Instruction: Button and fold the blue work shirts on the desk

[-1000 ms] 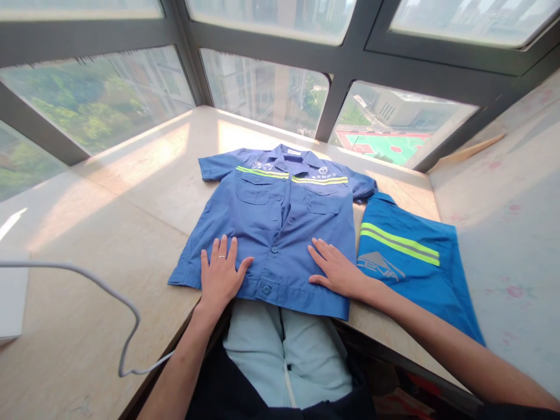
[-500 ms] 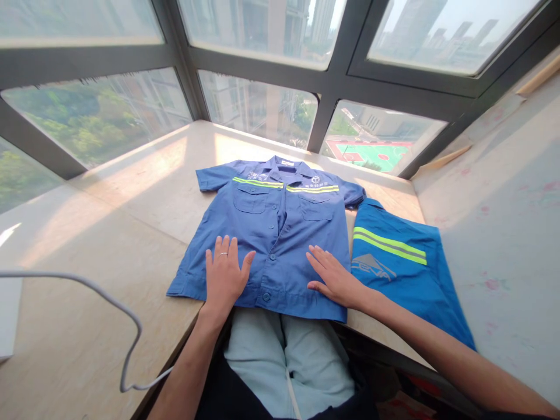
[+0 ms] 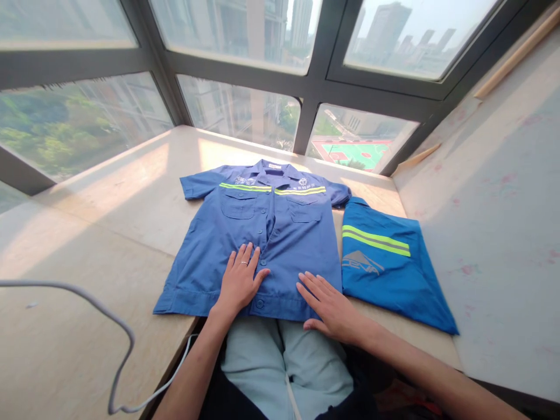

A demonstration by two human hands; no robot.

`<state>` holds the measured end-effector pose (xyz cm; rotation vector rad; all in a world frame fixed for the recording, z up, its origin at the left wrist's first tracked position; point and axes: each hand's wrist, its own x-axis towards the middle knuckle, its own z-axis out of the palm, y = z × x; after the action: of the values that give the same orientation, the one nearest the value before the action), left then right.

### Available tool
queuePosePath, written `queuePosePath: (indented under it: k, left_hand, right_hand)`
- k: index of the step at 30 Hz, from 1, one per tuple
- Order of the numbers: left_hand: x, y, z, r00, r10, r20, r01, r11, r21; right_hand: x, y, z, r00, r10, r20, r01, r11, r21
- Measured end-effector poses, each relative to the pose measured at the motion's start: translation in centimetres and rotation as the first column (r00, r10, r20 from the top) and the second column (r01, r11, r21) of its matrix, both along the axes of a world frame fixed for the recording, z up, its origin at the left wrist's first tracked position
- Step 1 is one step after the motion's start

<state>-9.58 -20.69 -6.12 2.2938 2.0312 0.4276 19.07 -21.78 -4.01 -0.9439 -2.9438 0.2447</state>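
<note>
A blue short-sleeved work shirt [image 3: 245, 233] lies spread front side up, collar toward the window, with a yellow-green reflective stripe across its chest and buttons down the middle. Flat on its lower front, left of the button line, rests my left hand [image 3: 240, 280], fingers extended and a ring on one. My right hand [image 3: 328, 306] is also open, its fingers on the shirt's lower right part near the hem. Neither hand grips anything. To the right, a folded brighter blue garment [image 3: 389, 280] with a reflective stripe and a grey logo lies beside the shirt.
The shirt lies on a pale window ledge [image 3: 109, 256] with its front edge over my lap. A grey-white cable [image 3: 100, 312] loops across the left side. Framed windows [image 3: 236, 108] stand behind, and a papered wall [image 3: 490, 251] bounds the right.
My left hand has slid right, closer to the buttons. My right hand sits lower, nearer the hem. The whole view has shifted a little; the shirt stays spread out.
</note>
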Motion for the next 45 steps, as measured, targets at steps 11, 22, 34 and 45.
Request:
queuePosePath:
  k: [11,22,34,45]
  left_hand:
    - [-4.9,4.5,3.2,0.951,0.282,0.128,-0.298,0.944,0.140]
    - [-11.5,4.1,1.3,0.857,0.481,-0.184,-0.509,0.846,-0.157]
    - [-10.9,4.3,1.3,0.822,0.533,-0.203,-0.565,0.807,-0.172]
    - [-11.3,4.3,1.7,0.839,0.510,-0.190,-0.542,0.815,-0.207]
  right_hand:
    - [2.9,-2.3,1.8,0.981,-0.142,-0.130,0.140,0.990,-0.020]
    - [3.6,-2.4,2.7,0.896,-0.162,-0.413,0.247,0.956,0.160]
    - [4.5,-3.1,0.2,0.806,-0.461,-0.373,0.548,0.819,0.171]
    - [6.1,-4.4,2.4,0.898,-0.258,-0.357,0.334,0.927,0.171]
